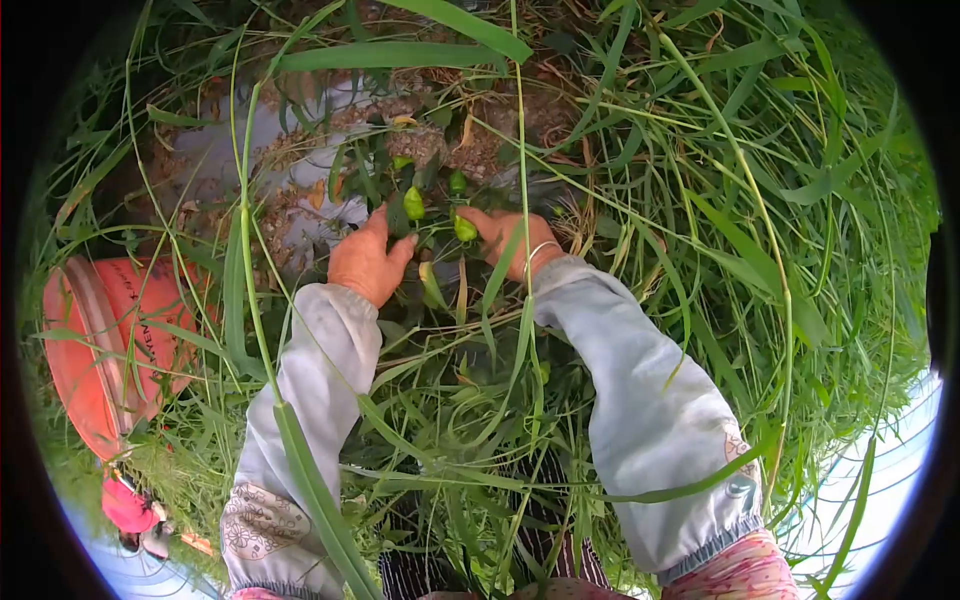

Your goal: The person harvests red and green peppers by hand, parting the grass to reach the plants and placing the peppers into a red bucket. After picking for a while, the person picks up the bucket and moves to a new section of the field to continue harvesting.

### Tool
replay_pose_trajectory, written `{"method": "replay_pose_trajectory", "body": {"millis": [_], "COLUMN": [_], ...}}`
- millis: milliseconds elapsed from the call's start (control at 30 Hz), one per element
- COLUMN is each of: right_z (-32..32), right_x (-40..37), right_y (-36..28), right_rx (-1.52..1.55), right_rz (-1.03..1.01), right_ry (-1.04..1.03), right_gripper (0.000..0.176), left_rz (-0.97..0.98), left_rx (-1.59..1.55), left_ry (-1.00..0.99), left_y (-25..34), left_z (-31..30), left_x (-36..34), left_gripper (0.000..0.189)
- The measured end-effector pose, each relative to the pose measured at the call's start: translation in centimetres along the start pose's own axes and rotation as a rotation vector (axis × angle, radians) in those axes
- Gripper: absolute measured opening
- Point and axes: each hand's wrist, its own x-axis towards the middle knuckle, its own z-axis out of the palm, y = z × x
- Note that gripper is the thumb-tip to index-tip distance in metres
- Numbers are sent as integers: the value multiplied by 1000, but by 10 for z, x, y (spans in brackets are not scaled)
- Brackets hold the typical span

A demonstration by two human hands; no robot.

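Red bucket [150, 340]: landmark; lettered side shown.
Green peppers [414, 203]: found right of bucket.
Left hand [370, 262]: nearer bucket; thumb and forefinger held apart beside nearer pepper.
Right hand [510, 243]: farther from bucket; forefinger set at farther pepper [466, 230]; clamping cannot be told.
Risk: peppers may be bruised or torn by hasty pulling if grass blades [400, 55] are caught.

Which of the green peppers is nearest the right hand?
The bright yellow-green pepper at the tips of the right hand; another bright pepper is beside the left hand, and a darker pepper sits higher in view.
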Motion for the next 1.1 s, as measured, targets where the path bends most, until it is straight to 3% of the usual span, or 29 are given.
{"method": "replay_pose_trajectory", "body": {"millis": [33, 167, 267, 300, 400, 467, 500, 600, 633, 700, 767, 867, 967, 1033, 1100], "right_z": [1, 4, 19, 23, 23, 11, 14, 24, 24, 24, 23, 22, 6, 12, 14], "right_x": [0, 1, 4, 4, 4, 0, 1, 3, 3, 2, 2, 2, -1, 2, 4], "right_y": [1, 2, 9, 11, 9, 2, 4, 8, 8, 8, 7, 8, -1, 3, 3], "right_rx": [3, 15, -49, -73, -102, -68, -83, -110, -108, -106, -108, -58, 16, 0, -28], "right_rz": [6, 4, -72, -84, -87, -34, -53, -100, -104, -102, -91, -76, 8, 30, 34], "right_ry": [-11, -33, 125, 146, 137, 15, 77, 220, 234, 240, 229, 191, 18, 43, 62], "right_gripper": [48, 55, 66, 66, 59, 47, 50, 53, 52, 50, 50, 48, 36, 33, 31], "left_rz": [19, -424, -376, -85, 12, -39, -64, -14, -14, -71, -108, -320, -239, -186, -282], "left_rx": [58, -821, -397, 136, 50, -64, -121, 253, 127, -132, -635, -1215, -1334, -1342, -1220], "left_ry": [7, -205, -354, -219, -20, -161, -229, -314, -368, -161, -20, -61, -69, -44, -48], "left_y": [-9, -25, -33, -40, -6, -3, -2, -3, -7, -11, -20, -7, -5, -1, -5], "left_z": [3, 4, 4, 16, 11, 15, 19, 50, 51, 56, 60, 30, 38, 36, 23], "left_x": [1, 5, 28, 39, 52, 71, 78, 83, 76, 61, 45, 11, -23, -43, -47], "left_gripper": [45, 45, 42, 41, 44, 47, 48, 52, 52, 46, 24, 12, 6, 7, 14]}}
